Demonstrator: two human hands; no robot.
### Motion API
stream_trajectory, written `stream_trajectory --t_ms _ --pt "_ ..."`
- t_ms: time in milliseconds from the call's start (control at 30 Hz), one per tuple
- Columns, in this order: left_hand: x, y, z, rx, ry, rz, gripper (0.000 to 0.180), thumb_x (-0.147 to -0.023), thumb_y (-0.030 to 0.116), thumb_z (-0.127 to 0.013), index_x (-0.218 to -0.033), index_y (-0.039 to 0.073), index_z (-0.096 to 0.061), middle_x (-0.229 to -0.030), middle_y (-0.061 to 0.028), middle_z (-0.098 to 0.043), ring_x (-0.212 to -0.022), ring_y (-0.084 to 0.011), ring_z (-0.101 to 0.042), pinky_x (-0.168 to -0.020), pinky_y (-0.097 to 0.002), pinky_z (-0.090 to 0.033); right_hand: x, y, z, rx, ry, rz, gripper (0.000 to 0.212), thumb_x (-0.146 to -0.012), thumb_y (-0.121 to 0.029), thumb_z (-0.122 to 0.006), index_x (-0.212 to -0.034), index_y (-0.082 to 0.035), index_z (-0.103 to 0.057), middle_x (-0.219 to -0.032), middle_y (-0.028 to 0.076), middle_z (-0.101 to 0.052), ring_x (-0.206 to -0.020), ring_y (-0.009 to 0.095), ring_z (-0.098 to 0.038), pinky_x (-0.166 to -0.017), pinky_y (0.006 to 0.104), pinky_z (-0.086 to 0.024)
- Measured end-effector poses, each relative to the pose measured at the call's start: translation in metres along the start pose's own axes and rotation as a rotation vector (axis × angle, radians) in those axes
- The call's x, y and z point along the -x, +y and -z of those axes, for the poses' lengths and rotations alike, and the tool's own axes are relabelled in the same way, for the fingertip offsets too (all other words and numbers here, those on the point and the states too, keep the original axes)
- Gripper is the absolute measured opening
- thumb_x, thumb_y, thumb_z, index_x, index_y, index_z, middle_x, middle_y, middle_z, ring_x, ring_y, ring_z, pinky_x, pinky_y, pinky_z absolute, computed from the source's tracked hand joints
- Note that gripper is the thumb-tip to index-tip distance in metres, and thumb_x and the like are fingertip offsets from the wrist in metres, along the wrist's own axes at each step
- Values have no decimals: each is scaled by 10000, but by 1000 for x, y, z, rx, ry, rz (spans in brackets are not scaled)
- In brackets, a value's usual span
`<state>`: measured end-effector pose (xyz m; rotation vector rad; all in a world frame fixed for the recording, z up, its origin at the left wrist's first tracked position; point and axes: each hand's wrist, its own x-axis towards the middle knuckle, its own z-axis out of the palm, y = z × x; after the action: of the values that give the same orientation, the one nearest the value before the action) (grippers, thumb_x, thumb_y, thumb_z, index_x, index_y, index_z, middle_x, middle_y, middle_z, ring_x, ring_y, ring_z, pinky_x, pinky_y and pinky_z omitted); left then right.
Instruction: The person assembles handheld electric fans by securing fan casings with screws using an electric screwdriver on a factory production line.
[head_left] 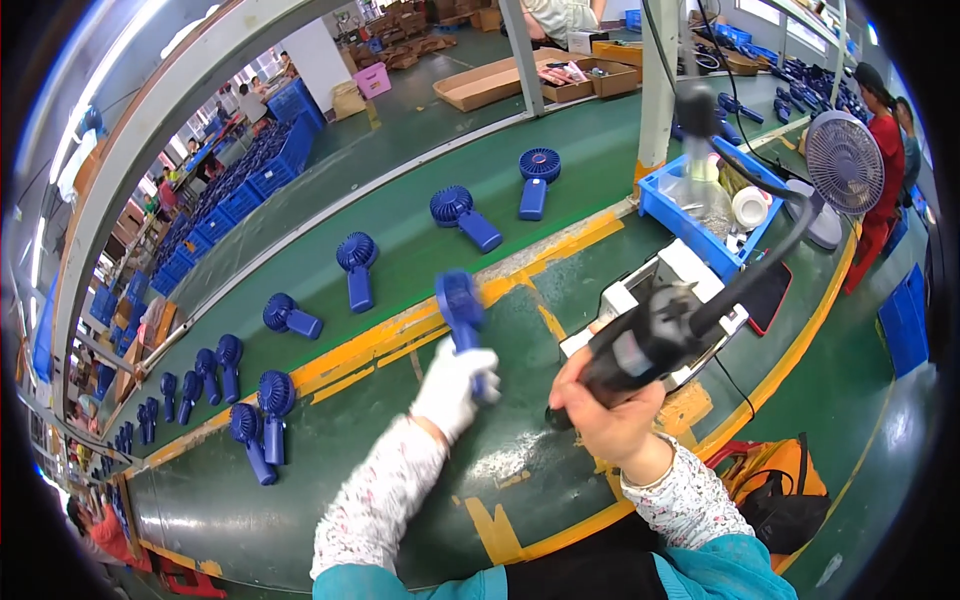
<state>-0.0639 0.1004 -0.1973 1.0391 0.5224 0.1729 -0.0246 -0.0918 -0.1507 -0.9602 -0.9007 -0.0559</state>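
The left hand, in a white cloth glove, is wrapped around the handle of a small blue plastic hand fan. That fan looks blurry and is up over the shiny dark green table. Between 3 and 4 o'clock from it, the bare right hand grips a thick black power tool. Two more blue hand fans lie on the table at 8 o'clock. A bright blue plastic basket sits at 2 o'clock, with a round white thing in it.
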Motion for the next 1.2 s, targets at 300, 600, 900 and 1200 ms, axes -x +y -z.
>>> stream_trajectory --t_ms 300,600,900,1200 --pt "-184 65 -19 -1605 415 -1183 359 -772 273 -645 -1098 125 -613 -1152 -189 -533 -1068 -362 -508 -890 -453 -429 8 4 -6 137 -97 -226 562 -701 -105 -791 -1155 60 -504 -812 75 -665 -677 92 -620 -646 247 -507" --pt "-255 75 -6 -1287 548 -609 357 -693 225 -649 -1020 111 -565 -1080 -209 -531 -990 -390 -548 -879 -438 -448 5 -5 -12 157 -196 -232 609 -716 -117 -780 -1200 63 -457 -772 78 -662 -660 98 -632 -615 236 -502" --pt "-60 43 -30 70 -409 -36 349 -721 -1 -646 -1002 67 -450 -841 -75 -536 -661 -189 -572 -515 -301 -487 3 -1 -5 262 74 -237 448 -716 -66 -749 -1091 29 -525 -790 46 -616 -651 105 -571 -614 259 -483" --pt "77 -65 -23 613 -402 402 280 -786 -18 -628 -1035 28 -510 -911 -103 -562 -816 -247 -582 -756 -388 -504 -36 -10 -9 704 291 201 450 -756 -44 -726 -1125 36 -481 -812 84 -626 -670 132 -606 -601 267 -490"
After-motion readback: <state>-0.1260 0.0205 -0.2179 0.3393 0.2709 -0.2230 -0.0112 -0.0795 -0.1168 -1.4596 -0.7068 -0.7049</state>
